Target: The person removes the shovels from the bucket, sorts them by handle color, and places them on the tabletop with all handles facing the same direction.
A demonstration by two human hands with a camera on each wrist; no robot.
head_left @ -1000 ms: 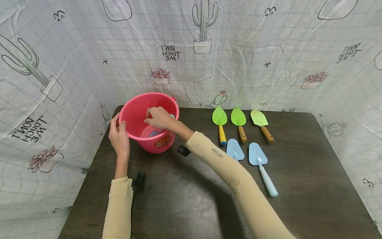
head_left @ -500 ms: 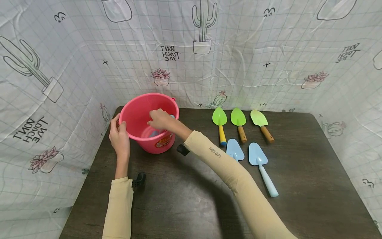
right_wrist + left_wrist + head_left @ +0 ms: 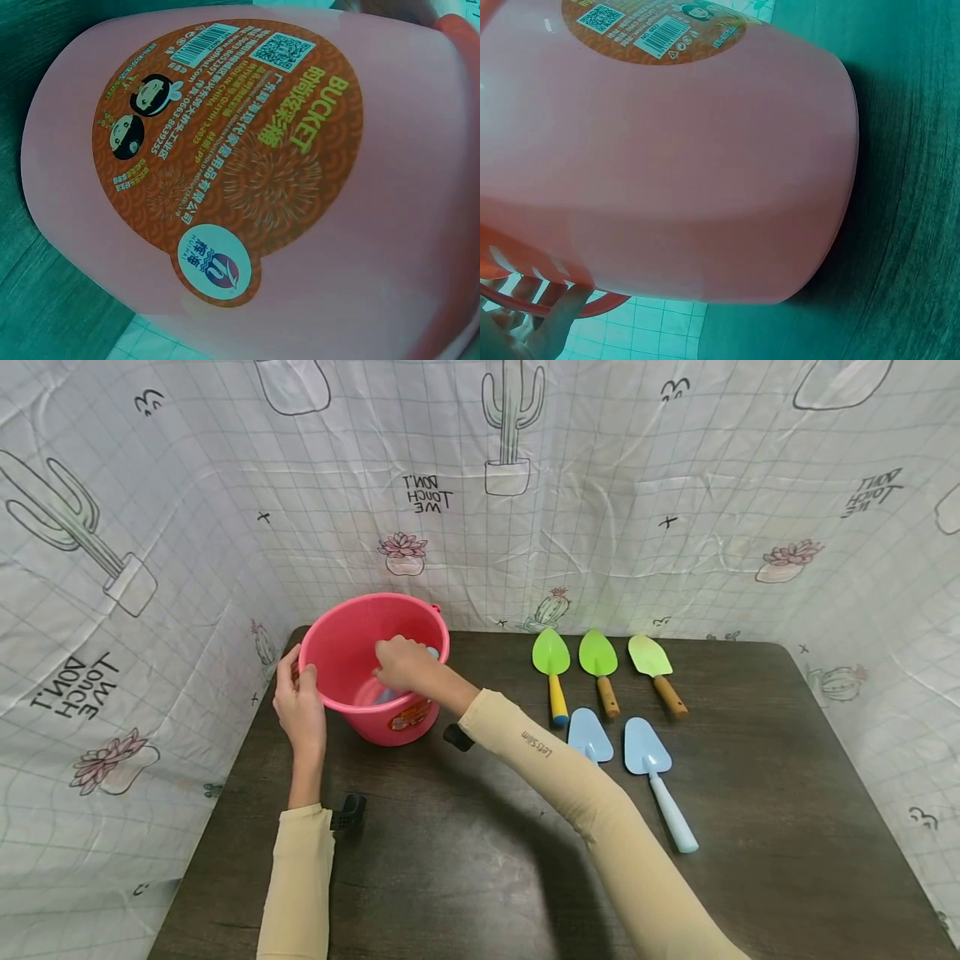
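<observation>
A pink bucket [image 3: 352,724] stands at the back left of the dark table, seen from its outside in both wrist views. The left hand [image 3: 298,706] grips its rim on the left, thumb over the edge. In the left wrist view, fingers [image 3: 562,319] show beside the bucket's handle. Over the right side of the rim, the right hand [image 3: 405,662] reaches inside with bent fingers. Light blue parts of something, seemingly a trowel [image 3: 432,652], show inside around that hand. Whether the fingers hold it is hidden. The right wrist view shows mostly the bucket's orange label [image 3: 232,150].
To the right lie three green trowels: one with a yellow handle [image 3: 557,697], two with wooden handles [image 3: 608,695]. Nearer are two light blue trowels [image 3: 590,735], one partly behind the right sleeve. A white printed cloth [image 3: 480,552] surrounds the table [image 3: 420,860].
The right hand has shifted slightly to the right and lower inside the bucket. The left hand and the bucket have stayed in place.
</observation>
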